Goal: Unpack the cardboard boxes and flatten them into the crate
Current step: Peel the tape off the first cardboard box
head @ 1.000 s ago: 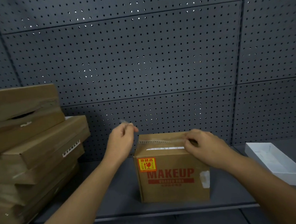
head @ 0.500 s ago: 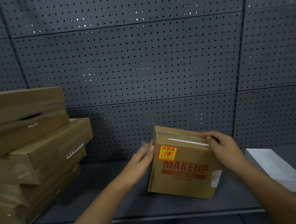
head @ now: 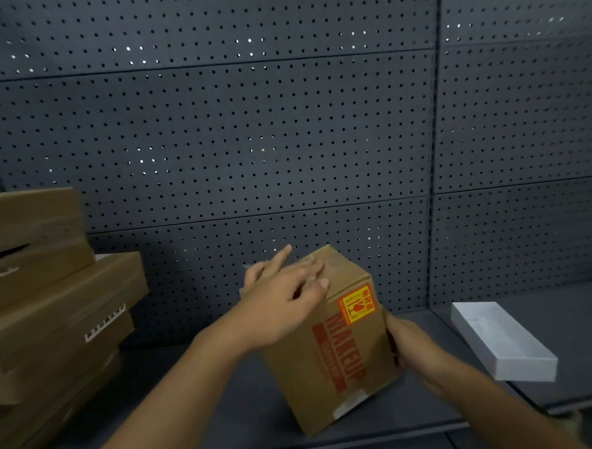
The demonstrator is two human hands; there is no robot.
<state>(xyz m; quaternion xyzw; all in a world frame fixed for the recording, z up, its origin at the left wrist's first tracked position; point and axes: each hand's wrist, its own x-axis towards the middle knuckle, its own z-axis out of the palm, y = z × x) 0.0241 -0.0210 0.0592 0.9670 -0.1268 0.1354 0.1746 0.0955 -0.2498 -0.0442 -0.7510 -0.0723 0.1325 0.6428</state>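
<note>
The small cardboard box point(head: 331, 339) is held tilted on one lower corner at about 6 o'clock on the dark shelf point(head: 229, 409), just in front of the perforated back panel point(head: 249, 141). The left hand point(head: 285, 304) is laid over the upper left face of the box with the fingers extended and slightly spread; nothing is gripped by it. The right hand point(head: 410, 345) is applied to the right side of the box, but its fingers are hidden behind the carton, so it cannot be told whether the box is clasped or merely steadied. The task is judged to be at an early stage: the box is still whole and erect, nothing is seen taken out of it, and no flattening has been done. No crate is shown in the view. A stack of larger cardboard boxes point(head: 52, 305) at 9 o'clock is also left unflattened. A shallow white tray point(head: 499, 340) is placed at 3 o'clock, well apart from the box. The word "MAKEUP" is printed in red on the front face, beneath an orange and red handling sticker point(head: 356, 305) whose small characters cannot be read. A white barcode label point(head: 105, 322) is fixed to one stacked box; its text is illegible.
</note>
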